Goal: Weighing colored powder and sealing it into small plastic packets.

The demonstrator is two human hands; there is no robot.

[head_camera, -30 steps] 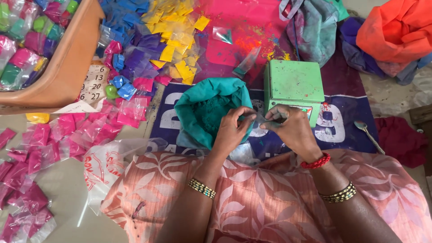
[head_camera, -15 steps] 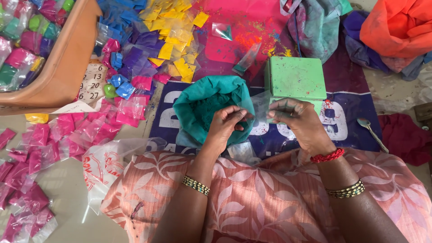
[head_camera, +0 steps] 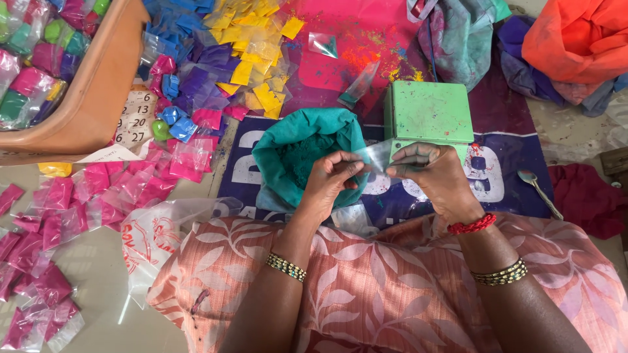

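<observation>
Both hands pinch a clear pouch.
Left hand (head_camera: 325, 185) and right hand (head_camera: 432, 176) grip the pouch (head_camera: 374, 159) above the teal powder bag (head_camera: 297, 153), beside the green scale (head_camera: 428, 112).

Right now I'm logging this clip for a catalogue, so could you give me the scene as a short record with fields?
left hand: pinches one edge of a small clear plastic pouch
right hand: pinches the pouch's other edge
pouch: empty, held between the hands over the bag's rim
teal cloth bag: open, teal powder inside
green weighing scale: behind the right hand, platform bare
metal spoon: on the mat, to the right
pink packets: scattered at left
yellow packets: piled at top
</observation>
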